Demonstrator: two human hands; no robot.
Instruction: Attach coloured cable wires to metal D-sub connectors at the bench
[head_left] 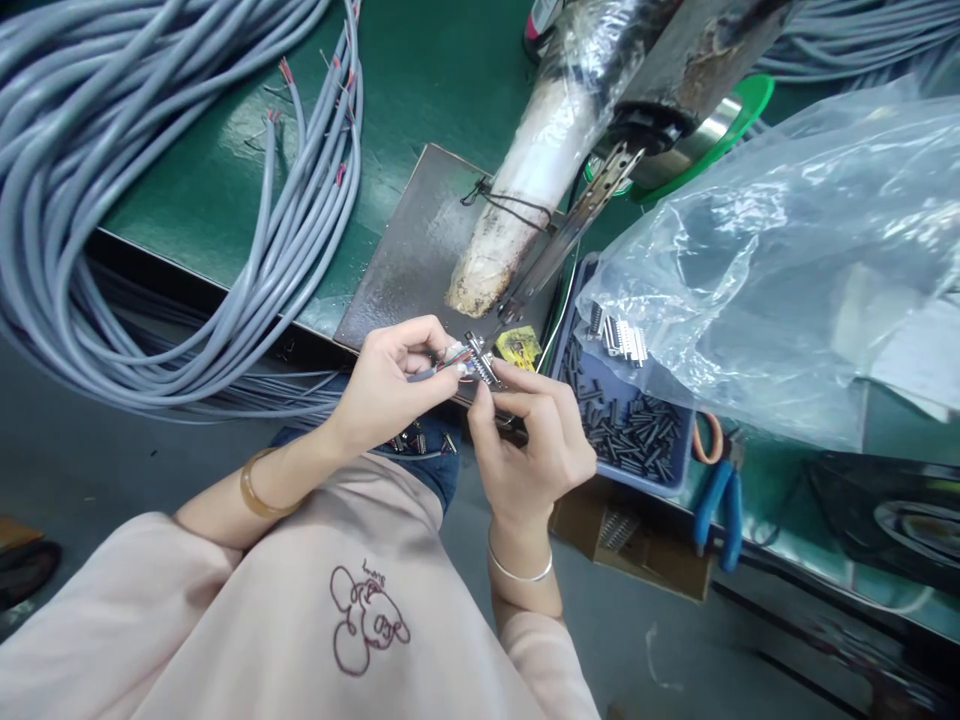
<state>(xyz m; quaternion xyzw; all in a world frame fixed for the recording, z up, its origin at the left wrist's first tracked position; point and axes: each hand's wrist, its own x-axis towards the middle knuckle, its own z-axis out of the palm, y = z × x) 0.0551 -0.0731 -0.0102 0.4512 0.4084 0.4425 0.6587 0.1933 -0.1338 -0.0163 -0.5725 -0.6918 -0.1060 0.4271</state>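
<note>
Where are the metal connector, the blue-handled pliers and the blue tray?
Metal connector (481,359), head view: its body.
Blue-handled pliers (716,490), head view: one handle.
Blue tray (685,452), head view: right rim.

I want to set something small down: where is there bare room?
The green table is bare between the gray cables and the wrapped white tube, beyond the dark plate; the plate's left part looks bare too. Crowded: around the connector between left hand and right hand, and rightward, where the plastic bag overlaps the blue tray beside the pliers.
</note>
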